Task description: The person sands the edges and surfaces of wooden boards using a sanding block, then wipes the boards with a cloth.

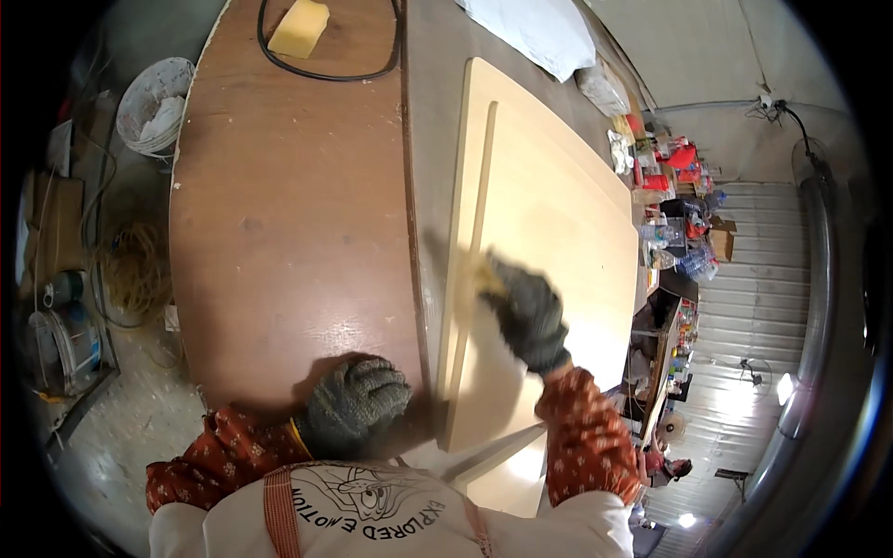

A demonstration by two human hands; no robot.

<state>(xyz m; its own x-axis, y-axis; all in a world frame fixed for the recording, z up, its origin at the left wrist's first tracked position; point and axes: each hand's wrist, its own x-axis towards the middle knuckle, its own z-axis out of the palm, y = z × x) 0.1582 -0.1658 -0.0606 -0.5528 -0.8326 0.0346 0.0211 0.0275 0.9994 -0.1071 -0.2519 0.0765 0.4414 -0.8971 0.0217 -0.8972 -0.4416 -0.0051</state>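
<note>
My right hand [532,314], in a dark grey knit glove, is closed around a small yellowish pad [484,277], which looks like a sponge or sanding block and is blurred. The pad is over the long groove [481,177] near the left edge of a cream-coloured panel [549,214]. My left hand [358,402], gloved alike, rests as a fist on the near part of the brown board [298,232]; nothing shows in its curled fingers. Both forearms wear red patterned sleeves.
A yellow sponge block [299,28] lies inside a loop of black cable [394,65] at the far end. White plastic sheeting [535,33] is beyond the panel. A white bucket [153,107] stands left on the floor. Bottles [662,232] crowd the right; another person [665,467] is farther off.
</note>
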